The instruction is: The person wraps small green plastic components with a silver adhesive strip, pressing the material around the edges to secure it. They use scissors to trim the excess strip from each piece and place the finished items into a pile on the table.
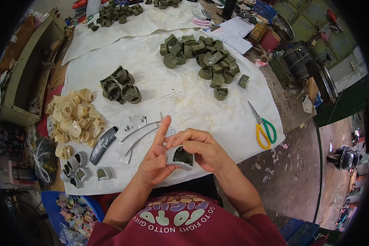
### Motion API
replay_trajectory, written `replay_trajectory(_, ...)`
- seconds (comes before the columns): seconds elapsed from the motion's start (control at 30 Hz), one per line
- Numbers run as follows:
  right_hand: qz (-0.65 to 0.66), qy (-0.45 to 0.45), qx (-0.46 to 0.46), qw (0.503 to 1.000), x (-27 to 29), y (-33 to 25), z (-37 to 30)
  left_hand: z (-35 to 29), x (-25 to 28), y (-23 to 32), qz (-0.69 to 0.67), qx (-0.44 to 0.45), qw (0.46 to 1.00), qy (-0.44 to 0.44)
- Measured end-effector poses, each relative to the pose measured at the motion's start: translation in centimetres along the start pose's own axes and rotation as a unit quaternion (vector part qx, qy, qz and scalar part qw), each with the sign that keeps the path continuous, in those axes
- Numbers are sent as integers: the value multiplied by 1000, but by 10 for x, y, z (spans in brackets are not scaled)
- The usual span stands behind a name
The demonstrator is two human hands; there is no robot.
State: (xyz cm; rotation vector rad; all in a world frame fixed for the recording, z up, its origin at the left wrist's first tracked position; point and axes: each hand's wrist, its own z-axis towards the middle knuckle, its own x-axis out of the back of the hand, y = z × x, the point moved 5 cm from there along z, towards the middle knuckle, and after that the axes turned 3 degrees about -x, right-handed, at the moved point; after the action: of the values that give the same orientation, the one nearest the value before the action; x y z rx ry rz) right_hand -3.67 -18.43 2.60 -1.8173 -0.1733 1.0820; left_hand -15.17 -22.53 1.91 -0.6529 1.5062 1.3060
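From the head view, both hands hold 1 small grey curved piece [180, 158] over the table's near edge. The right hand [203, 149] is closed around it. The left hand [156, 160] touches its side, fingers loose. It looks like wrapping. Nearby: 1 pair of scissors [264, 129], 5 grey pieces [80, 168], 3 piles.

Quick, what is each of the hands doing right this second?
Left hand: fingers open and stretched, its thumb side against the small grey curved piece.
Right hand: closed around that grey piece, holding it over the white cloth.
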Motion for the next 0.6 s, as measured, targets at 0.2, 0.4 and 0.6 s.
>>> replay_trajectory(0.2, -160, 83, 6, 984, 9, -11, 0, -1, 9, -4, 51, 23, 995, 79)
replay_trajectory(0.4, -529, 187, 188, 806, -13, -20, -5, 3, 31, 12, 379, -41, 895, 229)
replay_trajectory(0.6, -7, 282, 129, 951, 10, 6, -2, 1, -27, 21, 682, -283, 671, 66)
